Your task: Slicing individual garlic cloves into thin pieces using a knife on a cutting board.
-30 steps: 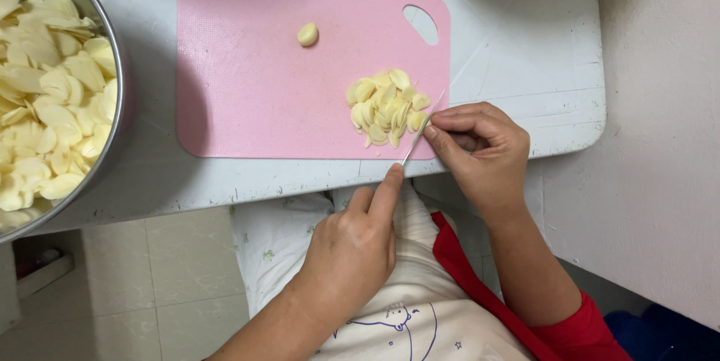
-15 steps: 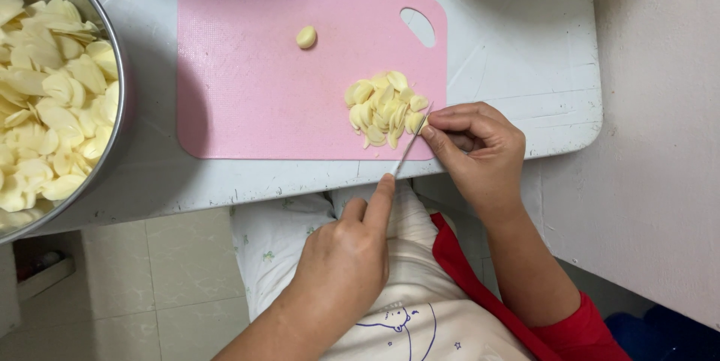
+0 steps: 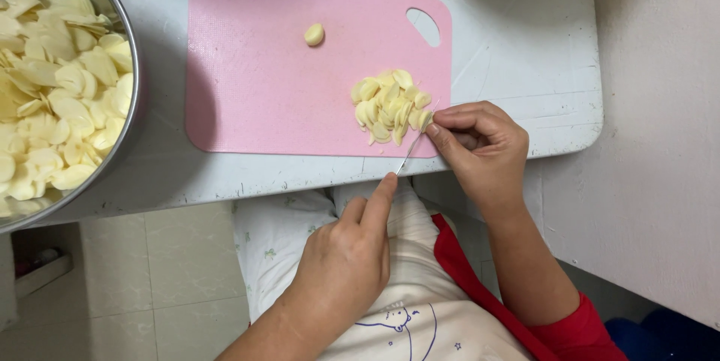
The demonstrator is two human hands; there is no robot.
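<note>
Fingertips of the right hand (image 3: 480, 147) are pinched together at the near right edge of the flat pink plastic cutting board (image 3: 262, 83), closed on a small pale piece beside the heap of thin pale yellow garlic slices (image 3: 390, 106); what exactly sits inside that grip is too small to tell. A thin silvery knife blade (image 3: 410, 152) runs slanting from that pinch down towards the left hand (image 3: 349, 260), whose forefinger lies stretched along the back of the blade, its tip at the desk's near edge. The rest of the left hand is curled shut below the desk edge, over the lap; the handle is hidden inside it, so that grip reads as clamped on the knife.

The slices lie piled on the right half of the board, touching one another, just beside the right fingertips. A single whole peeled garlic clove (image 3: 314, 34) lies alone near the board's far edge, well apart from the heap. An oval hanging hole is cut through the board's far right corner.

The board rests on a pale grey-white desk (image 3: 525, 46). At the left, a large round steel bowl (image 3: 133, 98) heaped with more pale garlic slices overhangs the desk's near edge. A red sleeve (image 3: 577, 331) covers the right forearm, and a white printed apron lies over the lap, above a beige tiled floor (image 3: 150, 286).
</note>
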